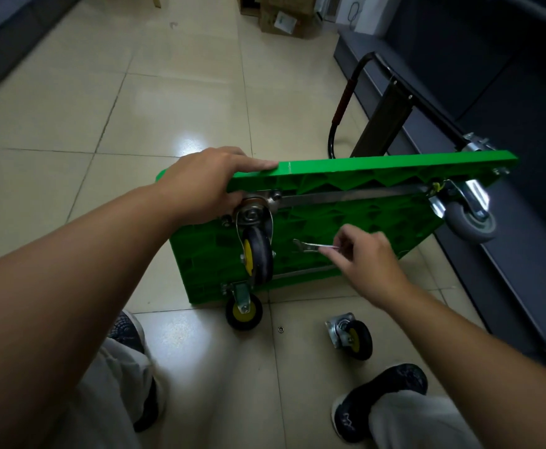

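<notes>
In the head view, the green cart deck [362, 166] stood tipped on its long edge on the tiled floor [184, 92], its ribbed underside facing the person. Its folded handle [343, 105] lay behind it. The left hand [207, 186] gripped the deck's upper edge at the near left corner, fingers laid along the rim and thumb down by the mounting plate of the upper caster [257, 254]. The right hand [369, 257] pinched a small wrench [313, 246] by its tail. The tool lay nearly level, its long axis running left to right and its open head pointing left toward that caster, near it but not touching. The right hand was therefore the working one, and the mount lay to its left and slightly higher, just under the left hand. A second caster [244, 307] sat at the deck's lower left corner and a grey caster [470, 218] at the upper right. A loose caster [351, 333] and a small ring [280, 328] lay on the floor near the person's feet.
</notes>
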`<action>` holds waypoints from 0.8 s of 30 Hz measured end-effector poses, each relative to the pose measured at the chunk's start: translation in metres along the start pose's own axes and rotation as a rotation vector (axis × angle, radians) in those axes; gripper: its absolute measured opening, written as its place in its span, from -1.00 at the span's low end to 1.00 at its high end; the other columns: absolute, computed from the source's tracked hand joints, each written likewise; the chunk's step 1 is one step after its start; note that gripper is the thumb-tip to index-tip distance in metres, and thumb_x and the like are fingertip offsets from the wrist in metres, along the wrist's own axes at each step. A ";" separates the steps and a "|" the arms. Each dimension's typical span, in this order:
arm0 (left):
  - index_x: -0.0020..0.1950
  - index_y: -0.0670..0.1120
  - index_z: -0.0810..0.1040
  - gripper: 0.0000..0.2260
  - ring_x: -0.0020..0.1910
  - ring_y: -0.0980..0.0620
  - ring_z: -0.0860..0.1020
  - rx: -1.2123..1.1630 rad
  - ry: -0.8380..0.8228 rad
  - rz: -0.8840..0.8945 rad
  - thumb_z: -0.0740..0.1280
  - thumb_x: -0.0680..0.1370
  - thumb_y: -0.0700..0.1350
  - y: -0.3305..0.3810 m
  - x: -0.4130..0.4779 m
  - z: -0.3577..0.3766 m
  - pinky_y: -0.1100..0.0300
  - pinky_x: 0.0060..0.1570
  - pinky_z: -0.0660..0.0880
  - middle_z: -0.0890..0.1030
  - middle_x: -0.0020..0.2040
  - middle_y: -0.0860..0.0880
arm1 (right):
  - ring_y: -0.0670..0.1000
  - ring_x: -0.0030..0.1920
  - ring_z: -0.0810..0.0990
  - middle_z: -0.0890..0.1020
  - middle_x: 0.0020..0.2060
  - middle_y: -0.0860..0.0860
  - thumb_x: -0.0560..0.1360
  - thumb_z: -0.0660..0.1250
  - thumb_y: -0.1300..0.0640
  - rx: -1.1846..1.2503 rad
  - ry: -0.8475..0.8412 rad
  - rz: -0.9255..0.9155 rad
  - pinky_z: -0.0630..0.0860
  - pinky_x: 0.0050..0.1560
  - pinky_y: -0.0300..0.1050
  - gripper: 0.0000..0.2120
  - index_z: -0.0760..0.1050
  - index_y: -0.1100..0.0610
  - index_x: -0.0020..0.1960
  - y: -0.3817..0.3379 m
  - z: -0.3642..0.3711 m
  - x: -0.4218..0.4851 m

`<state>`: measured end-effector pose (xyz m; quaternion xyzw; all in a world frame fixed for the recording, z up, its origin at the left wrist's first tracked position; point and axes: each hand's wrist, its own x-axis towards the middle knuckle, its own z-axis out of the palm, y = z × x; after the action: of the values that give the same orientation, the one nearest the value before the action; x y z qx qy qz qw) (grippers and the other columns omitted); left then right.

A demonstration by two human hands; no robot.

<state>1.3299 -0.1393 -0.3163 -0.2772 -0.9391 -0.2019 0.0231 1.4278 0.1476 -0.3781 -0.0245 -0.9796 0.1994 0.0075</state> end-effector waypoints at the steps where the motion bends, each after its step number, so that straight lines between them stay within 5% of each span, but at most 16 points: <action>1: 0.50 0.37 0.32 -0.41 0.12 0.02 0.48 -0.002 0.000 0.000 0.39 0.58 -0.10 -0.001 0.000 0.000 0.12 -0.11 0.30 0.54 0.27 0.09 | 0.10 -0.12 0.47 0.55 -0.28 -0.07 0.51 0.42 -0.15 -0.087 0.027 -0.078 0.39 -0.13 -0.03 -0.71 0.48 0.05 -0.10 -0.006 -0.012 0.003; 6: 0.50 0.38 0.33 -0.41 0.08 0.05 0.45 -0.008 -0.008 -0.014 0.39 0.58 -0.10 0.000 0.000 0.000 0.11 -0.10 0.33 0.53 0.26 0.10 | 0.09 -0.17 0.57 0.65 -0.22 0.03 0.53 0.36 -0.15 -0.504 0.200 -0.468 0.39 0.12 0.03 -0.72 0.52 0.08 -0.06 -0.061 -0.068 0.033; 11: 0.49 0.39 0.32 -0.42 0.11 0.03 0.48 -0.005 -0.010 -0.011 0.38 0.58 -0.08 -0.001 0.000 0.000 0.11 -0.09 0.32 0.53 0.26 0.10 | 0.16 -0.15 0.62 0.68 -0.20 0.12 0.54 0.37 -0.12 -0.786 0.246 -0.642 0.37 0.13 0.07 -0.69 0.51 0.15 -0.05 -0.095 -0.081 0.058; 19: 0.50 0.37 0.33 -0.42 0.17 -0.02 0.49 0.004 0.001 -0.012 0.38 0.59 -0.10 0.000 0.001 0.000 0.12 -0.09 0.30 0.53 0.27 0.09 | 0.16 -0.17 0.59 0.67 -0.20 0.13 0.55 0.36 -0.14 -0.873 0.324 -0.603 0.34 0.16 0.08 -0.66 0.47 0.16 -0.07 -0.102 -0.076 0.062; 24: 0.51 0.36 0.32 -0.41 0.15 -0.02 0.49 0.008 0.010 -0.010 0.38 0.58 -0.11 0.001 0.000 0.000 0.11 -0.10 0.31 0.53 0.26 0.07 | 0.17 -0.30 0.59 0.65 -0.31 0.17 0.52 0.38 -0.15 -0.716 0.344 -0.480 0.36 -0.02 0.05 -0.64 0.49 0.16 -0.12 -0.079 -0.060 0.060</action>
<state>1.3307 -0.1384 -0.3157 -0.2713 -0.9412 -0.1994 0.0280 1.3660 0.1013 -0.2917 0.1691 -0.9492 -0.1657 0.2072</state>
